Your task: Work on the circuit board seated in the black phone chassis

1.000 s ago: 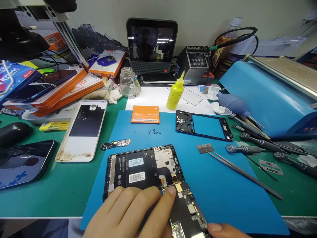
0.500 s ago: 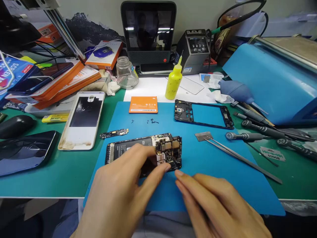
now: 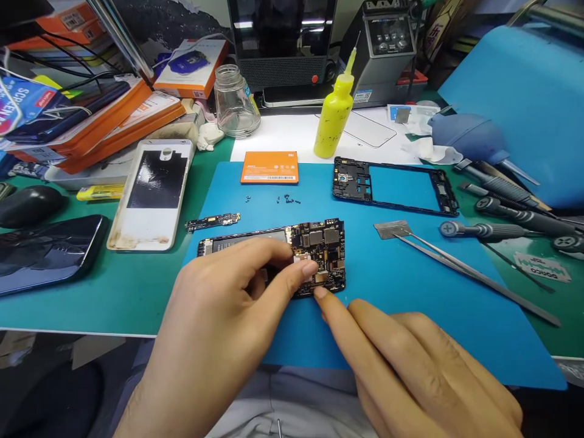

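Observation:
A phone's logic board (image 3: 319, 237), dark with metal shields, lies flat over the right end of an opened phone body (image 3: 207, 246) on the blue mat. My left hand (image 3: 228, 304) is closed on the board's left part, thumb on top and index finger at its edge; it covers much of the phone body. With the index fingertip, my right hand (image 3: 406, 359) touches the board's lower edge. Its other fingers are stretched out, and the thumb is hidden. Several tiny screws (image 3: 289, 199) and a small narrow circuit board (image 3: 212, 221) lie behind the phone.
Beyond are an orange battery (image 3: 269, 167), a black mid-frame (image 3: 351, 179) and a yellow bottle (image 3: 334, 115). Tweezers (image 3: 479, 277) and screwdrivers (image 3: 490, 230) lie at right, near a razor blade (image 3: 542, 267). A white back cover (image 3: 152, 228) and a dark phone (image 3: 50, 258) are at left.
The logic board has gone from tilted up to flat on the phone body. My right index fingertip has come onto its lower edge. The camera view has tipped down.

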Tool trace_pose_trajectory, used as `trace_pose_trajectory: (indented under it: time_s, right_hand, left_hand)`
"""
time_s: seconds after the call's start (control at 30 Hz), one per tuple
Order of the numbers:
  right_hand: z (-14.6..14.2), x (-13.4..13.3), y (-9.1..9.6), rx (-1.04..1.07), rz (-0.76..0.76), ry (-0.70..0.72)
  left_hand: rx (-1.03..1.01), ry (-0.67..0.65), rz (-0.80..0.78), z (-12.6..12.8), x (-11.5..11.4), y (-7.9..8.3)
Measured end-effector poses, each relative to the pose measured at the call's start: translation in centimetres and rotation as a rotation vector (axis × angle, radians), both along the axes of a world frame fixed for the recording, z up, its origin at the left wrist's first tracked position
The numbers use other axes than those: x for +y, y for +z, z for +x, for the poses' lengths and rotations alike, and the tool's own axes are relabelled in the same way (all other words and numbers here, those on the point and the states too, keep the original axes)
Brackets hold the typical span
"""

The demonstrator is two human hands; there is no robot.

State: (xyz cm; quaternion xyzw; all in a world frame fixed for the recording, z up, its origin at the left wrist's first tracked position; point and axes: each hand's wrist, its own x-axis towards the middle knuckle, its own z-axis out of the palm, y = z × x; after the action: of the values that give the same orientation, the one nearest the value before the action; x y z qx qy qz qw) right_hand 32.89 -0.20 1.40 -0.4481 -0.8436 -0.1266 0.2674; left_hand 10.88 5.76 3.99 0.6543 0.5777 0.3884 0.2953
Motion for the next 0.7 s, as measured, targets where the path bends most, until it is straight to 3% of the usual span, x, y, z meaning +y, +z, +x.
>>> trace_pose_trajectory:
  time_s: [0.17, 0.47, 0.7]
  right_hand:
    - [0.0, -0.1, -0.3, 0.088, 0.029, 0.025]
    - [-0.3, -0.7, -1.3, 0.300, 0.050, -0.090]
    - [0.8, -0.2, -1.2, 0.144, 0.035, 0.020]
  left_hand:
    - [-0.018, 0.013, -0.048, 0.0, 0.3, 0.4]
    - [-0.026, 0.004, -0.063, -0.1, 0.5, 0.7]
    - [-0.045, -0.010, -0.039, -0.2, 0.6, 0.6]
